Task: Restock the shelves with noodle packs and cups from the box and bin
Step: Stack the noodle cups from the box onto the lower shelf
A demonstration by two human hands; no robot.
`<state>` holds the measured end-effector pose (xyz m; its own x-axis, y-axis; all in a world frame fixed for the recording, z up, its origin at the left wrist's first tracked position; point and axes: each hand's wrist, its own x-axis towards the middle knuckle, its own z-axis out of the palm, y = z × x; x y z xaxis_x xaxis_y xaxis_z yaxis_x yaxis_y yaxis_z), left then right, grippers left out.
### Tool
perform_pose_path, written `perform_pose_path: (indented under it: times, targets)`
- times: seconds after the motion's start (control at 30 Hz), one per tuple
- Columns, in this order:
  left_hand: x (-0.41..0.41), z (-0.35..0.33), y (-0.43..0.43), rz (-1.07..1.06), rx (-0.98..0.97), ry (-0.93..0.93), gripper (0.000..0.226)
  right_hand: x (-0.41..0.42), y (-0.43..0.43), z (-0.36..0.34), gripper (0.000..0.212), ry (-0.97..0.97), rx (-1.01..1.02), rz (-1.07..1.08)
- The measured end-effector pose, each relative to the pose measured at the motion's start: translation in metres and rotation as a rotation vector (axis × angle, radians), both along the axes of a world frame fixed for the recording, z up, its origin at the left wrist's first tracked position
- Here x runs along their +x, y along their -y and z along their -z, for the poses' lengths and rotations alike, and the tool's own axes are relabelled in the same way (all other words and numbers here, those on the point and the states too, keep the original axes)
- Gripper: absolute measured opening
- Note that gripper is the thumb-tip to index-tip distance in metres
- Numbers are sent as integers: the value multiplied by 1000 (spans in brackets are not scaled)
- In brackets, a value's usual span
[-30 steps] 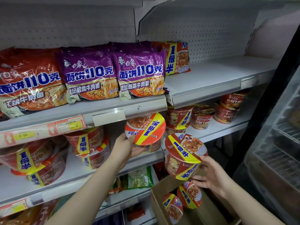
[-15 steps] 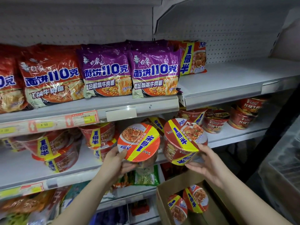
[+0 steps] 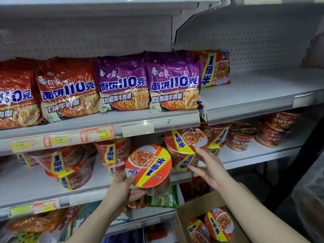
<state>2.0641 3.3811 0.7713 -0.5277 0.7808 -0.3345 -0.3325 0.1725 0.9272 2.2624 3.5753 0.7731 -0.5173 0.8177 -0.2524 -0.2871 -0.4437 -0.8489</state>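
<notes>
A: What has moved since a second ago?

B: The right hand [image 3: 208, 168] has carried its noodle cup [image 3: 184, 149] up from above the box to the middle shelf [image 3: 259, 155], at about 1 o'clock from the frame's centre. The left hand's cup has come back out from the shelf toward the camera.

A: Nearest things first?

B: At 5 o'clock, the cardboard box [image 3: 198, 206] holds two cups [image 3: 219, 224]. The left hand [image 3: 122, 188] grips the second cup [image 3: 149, 166] by its rim, lid tilted toward the camera, in front of the shelf edge.

A: And the right hand?

B: Fingers spread fairly straight, fingertips touching the cup's lid and side as it sits tilted at the shelf front.

A: Farther back?

B: Red and purple noodle packs [image 3: 122, 85] line the upper shelf [image 3: 175, 120] at 11 o'clock.
</notes>
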Motion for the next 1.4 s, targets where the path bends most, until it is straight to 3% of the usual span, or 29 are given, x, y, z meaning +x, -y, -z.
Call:
perform_pose_path:
  times: [0.17,0.37,0.63,0.73,0.87,0.97,1.3,1.4]
  targets:
    - [-2,5,1,16,-39,19,17,-17,-3,2,55,15,-7,56]
    - [-6,5,-2,12,-42,40,19,-35,-12,-17,56,321,38,-80]
    - [-13,11,-2,-31,-72,82,25,-46,-28,-16,51,128,28,1]
    - [-18,12,-2,-33,-82,90,26,-50,-27,-13,42,209,73,-1]
    - [-19,11,-4,-28,-94,93,22,-55,-32,-10,67,311,101,-19]
    - [-22,11,-7,-29,-91,93,24,-57,-39,-14,73,339,110,-50]
    - [-27,8,-17,18,-102,17,20,-60,-44,-7,77,245,22,-125]
    - [-26,5,-21,44,-108,1,20,-50,-39,2,67,215,22,-73]
